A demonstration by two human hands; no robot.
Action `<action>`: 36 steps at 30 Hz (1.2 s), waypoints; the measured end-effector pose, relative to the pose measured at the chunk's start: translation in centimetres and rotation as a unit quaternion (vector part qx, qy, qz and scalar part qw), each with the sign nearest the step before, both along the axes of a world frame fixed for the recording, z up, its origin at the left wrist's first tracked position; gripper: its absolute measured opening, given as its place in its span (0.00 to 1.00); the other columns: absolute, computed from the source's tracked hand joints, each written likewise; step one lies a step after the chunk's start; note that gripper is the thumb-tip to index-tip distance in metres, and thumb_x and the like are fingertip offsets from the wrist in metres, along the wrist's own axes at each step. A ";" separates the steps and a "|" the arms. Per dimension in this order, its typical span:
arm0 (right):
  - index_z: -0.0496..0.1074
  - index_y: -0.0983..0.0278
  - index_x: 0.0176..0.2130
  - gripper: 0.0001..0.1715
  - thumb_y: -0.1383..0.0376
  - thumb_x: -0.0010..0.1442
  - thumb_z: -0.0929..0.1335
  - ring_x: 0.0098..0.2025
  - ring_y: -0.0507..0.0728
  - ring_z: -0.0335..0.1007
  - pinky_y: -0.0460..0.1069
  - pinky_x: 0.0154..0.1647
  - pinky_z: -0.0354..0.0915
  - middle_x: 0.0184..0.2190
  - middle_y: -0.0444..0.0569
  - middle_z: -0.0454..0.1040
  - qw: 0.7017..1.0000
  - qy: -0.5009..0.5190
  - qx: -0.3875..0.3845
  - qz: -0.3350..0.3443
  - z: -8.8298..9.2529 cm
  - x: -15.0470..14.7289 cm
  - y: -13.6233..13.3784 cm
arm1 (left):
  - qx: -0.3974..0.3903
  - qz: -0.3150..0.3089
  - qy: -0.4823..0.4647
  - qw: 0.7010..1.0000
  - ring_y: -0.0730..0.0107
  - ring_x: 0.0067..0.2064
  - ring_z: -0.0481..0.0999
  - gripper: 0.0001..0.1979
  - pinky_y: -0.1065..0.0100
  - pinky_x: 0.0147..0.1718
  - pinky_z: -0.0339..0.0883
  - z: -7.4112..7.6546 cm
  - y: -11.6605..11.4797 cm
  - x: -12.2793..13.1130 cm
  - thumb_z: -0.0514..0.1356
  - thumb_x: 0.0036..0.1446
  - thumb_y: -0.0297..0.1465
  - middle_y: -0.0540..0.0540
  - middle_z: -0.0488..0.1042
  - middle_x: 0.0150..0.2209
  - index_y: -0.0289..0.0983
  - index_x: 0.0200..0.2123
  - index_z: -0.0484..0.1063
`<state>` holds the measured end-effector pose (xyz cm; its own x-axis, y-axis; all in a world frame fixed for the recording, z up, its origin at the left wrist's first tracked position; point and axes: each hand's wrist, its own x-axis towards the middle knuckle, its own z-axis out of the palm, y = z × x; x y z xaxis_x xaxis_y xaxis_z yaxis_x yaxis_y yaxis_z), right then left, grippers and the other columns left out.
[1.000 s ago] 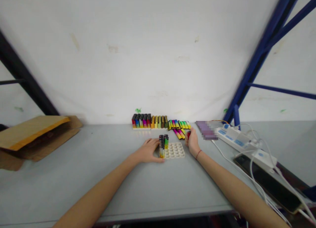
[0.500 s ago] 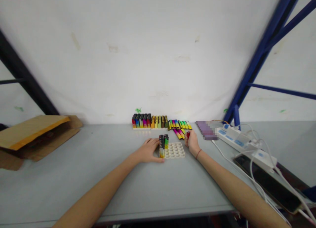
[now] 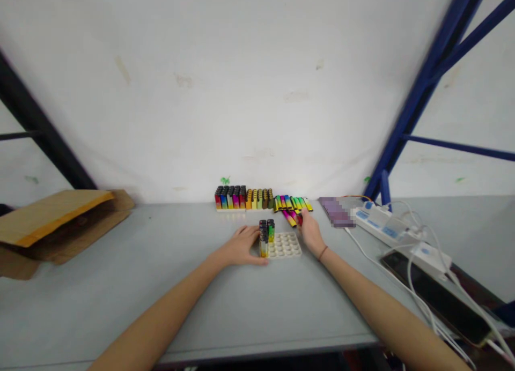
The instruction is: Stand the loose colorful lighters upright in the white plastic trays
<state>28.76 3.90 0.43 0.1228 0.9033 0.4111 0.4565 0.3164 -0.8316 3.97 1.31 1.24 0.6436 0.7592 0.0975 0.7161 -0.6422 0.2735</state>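
Note:
A white tray with round holes [image 3: 287, 245] lies in front of me, with several black-topped lighters [image 3: 264, 239] upright along its left side. My left hand [image 3: 242, 246] is at the tray's left end, thumb at the front and fingers behind, gripping it. Just beyond the right edge of the tray, my right hand [image 3: 311, 232] is closed on a dark red lighter [image 3: 300, 219], mostly hidden by the fingers. Loose shiny lighters [image 3: 289, 217] lie beside that hand, and more [image 3: 293, 202] are in a pile behind.
Against the wall stand full trays of dark-topped lighters [image 3: 230, 197] and yellow-topped lighters [image 3: 259, 198]. A purple phone-like slab [image 3: 333, 210], a power strip [image 3: 386, 229] with white cables and a black phone [image 3: 436, 296] lie right. An opened cardboard package [image 3: 60, 221] is left.
My right hand has shifted slightly left with the red lighter, which now tilts toward the loose lighters and the tray. My left hand stays at the tray.

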 end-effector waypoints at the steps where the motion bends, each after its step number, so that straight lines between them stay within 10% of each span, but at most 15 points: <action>1: 0.61 0.60 0.27 0.26 0.48 0.66 0.52 0.25 0.55 0.62 0.49 0.26 0.56 0.21 0.45 0.66 0.999 -0.022 0.023 0.009 0.5 -0.2 -0.6 | 0.000 0.000 -0.002 1.000 0.43 0.63 0.58 0.47 0.48 0.63 0.43 0.0 0.0 0.0 0.63 0.47 0.57 0.31 0.61 0.62 0.31 0.62 0.58; 8: 0.69 0.64 0.41 0.18 0.54 0.66 0.59 0.36 0.55 0.69 0.49 0.37 0.63 0.34 0.49 0.73 0.979 -0.076 0.105 0.155 3.7 -1.8 -3.6 | 0.003 -0.004 -0.014 1.000 0.44 0.63 0.59 0.46 0.47 0.62 0.45 0.1 -0.1 0.1 0.64 0.47 0.55 0.33 0.62 0.62 0.34 0.62 0.59; 17: 0.75 0.65 0.41 0.16 0.56 0.62 0.65 0.33 0.55 0.73 0.49 0.34 0.69 0.36 0.51 0.78 0.966 -0.032 0.055 0.250 3.1 -2.4 -3.7 | 0.008 -0.013 -0.032 0.999 0.44 0.62 0.60 0.46 0.48 0.62 0.45 -0.1 0.0 0.0 0.64 0.47 0.55 0.35 0.62 0.62 0.35 0.62 0.58; 36: 0.74 0.64 0.46 0.15 0.61 0.66 0.63 0.32 0.55 0.72 0.49 0.37 0.66 0.36 0.51 0.79 0.923 -0.274 0.159 0.218 4.2 -1.0 -3.9 | -0.023 -0.007 -0.055 0.998 0.41 0.66 0.52 0.55 0.46 0.63 0.43 -0.9 0.7 -0.5 0.64 0.43 0.59 0.31 0.54 0.65 0.34 0.66 0.50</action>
